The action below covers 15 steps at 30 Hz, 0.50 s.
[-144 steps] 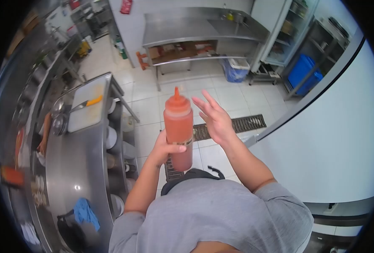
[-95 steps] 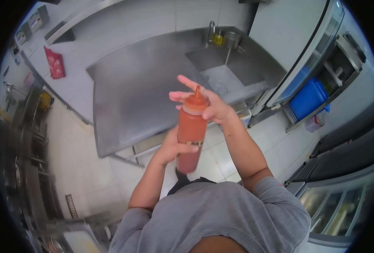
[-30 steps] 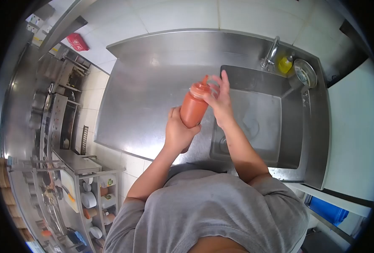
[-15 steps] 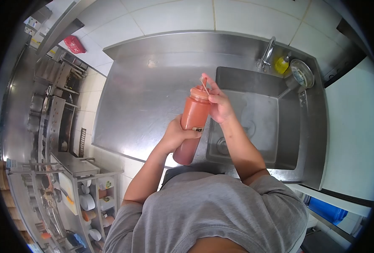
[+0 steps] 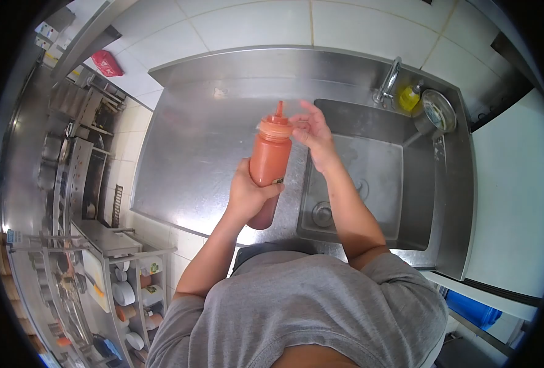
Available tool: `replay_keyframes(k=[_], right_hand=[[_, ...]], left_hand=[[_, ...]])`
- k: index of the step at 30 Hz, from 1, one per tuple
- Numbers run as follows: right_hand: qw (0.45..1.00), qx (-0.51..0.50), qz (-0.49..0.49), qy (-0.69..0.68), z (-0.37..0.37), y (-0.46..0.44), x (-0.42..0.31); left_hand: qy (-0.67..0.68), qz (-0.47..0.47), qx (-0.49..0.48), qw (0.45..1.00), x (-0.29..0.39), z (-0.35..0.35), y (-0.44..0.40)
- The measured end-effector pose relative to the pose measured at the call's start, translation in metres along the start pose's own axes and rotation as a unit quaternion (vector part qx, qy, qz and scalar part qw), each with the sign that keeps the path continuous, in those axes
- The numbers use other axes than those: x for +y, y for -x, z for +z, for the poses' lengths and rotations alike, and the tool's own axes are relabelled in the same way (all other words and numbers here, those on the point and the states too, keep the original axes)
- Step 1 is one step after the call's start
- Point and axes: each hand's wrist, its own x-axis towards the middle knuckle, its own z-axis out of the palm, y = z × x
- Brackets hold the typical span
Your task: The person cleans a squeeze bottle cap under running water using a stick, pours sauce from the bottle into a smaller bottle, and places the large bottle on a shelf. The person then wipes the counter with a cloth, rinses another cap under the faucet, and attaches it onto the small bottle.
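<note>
A squeeze bottle (image 5: 271,153) of reddish-orange sauce stands nearly upright, leaning slightly, with its pointed nozzle toward the back wall. My left hand (image 5: 247,191) is wrapped around its lower half, the thumb partly over a small label. Beside the bottle's neck, my right hand (image 5: 314,132) has its fingers apart and holds nothing; its fingertips are slightly blurred and lie close to the cap. Whether they touch the cap I cannot tell. The steel counter (image 5: 186,141) is under and behind the bottle.
At right is a steel sink (image 5: 370,178) with a faucet (image 5: 388,80). A yellow soap bottle (image 5: 409,97) and a metal pot (image 5: 436,112) stand at its back corner. A rack with bowls (image 5: 123,293) is at lower left, and a stove (image 5: 78,178) lies beyond the counter's left edge.
My left hand has moved the squeeze bottle a little left and toward the back wall. My right hand has come away from the nozzle, its fingers now beside the cap.
</note>
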Motion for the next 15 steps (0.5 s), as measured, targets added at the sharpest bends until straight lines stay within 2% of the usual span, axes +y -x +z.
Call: replay_keyframes(k=[2, 3, 5, 6, 9, 11, 15], right_hand=[[0.998, 0.045, -0.016, 0.036, -0.008, -0.003, 0.004], [0.998, 0.021, -0.04, 0.04, 0.0, -0.003, -0.002], [0.996, -0.022, -0.08, 0.044, 0.022, 0.008, -0.014], [0.999, -0.007, -0.048, -0.011, 0.022, 0.009, -0.014], [0.981, 0.033, 0.014, -0.19, 0.013, -0.003, -0.02], [0.945, 0.055, 0.018, -0.323, -0.008, -0.01, -0.021], [0.887, 0.089, 0.055, -0.45, -0.018, -0.004, -0.037]], left_hand=[[-0.068, 0.063, 0.032, 0.995, -0.001, 0.001, 0.001], [-0.101, 0.094, 0.05, 0.989, 0.0, 0.001, 0.001], [-0.128, 0.075, 0.029, 0.989, -0.003, 0.003, 0.0], [-0.141, 0.067, 0.015, 0.988, -0.004, 0.004, 0.0], [-0.026, -0.018, -0.051, 0.998, -0.001, 0.003, 0.001], [0.054, -0.019, -0.051, 0.997, -0.012, 0.004, 0.005], [0.146, -0.035, -0.058, 0.987, -0.014, -0.001, 0.008]])
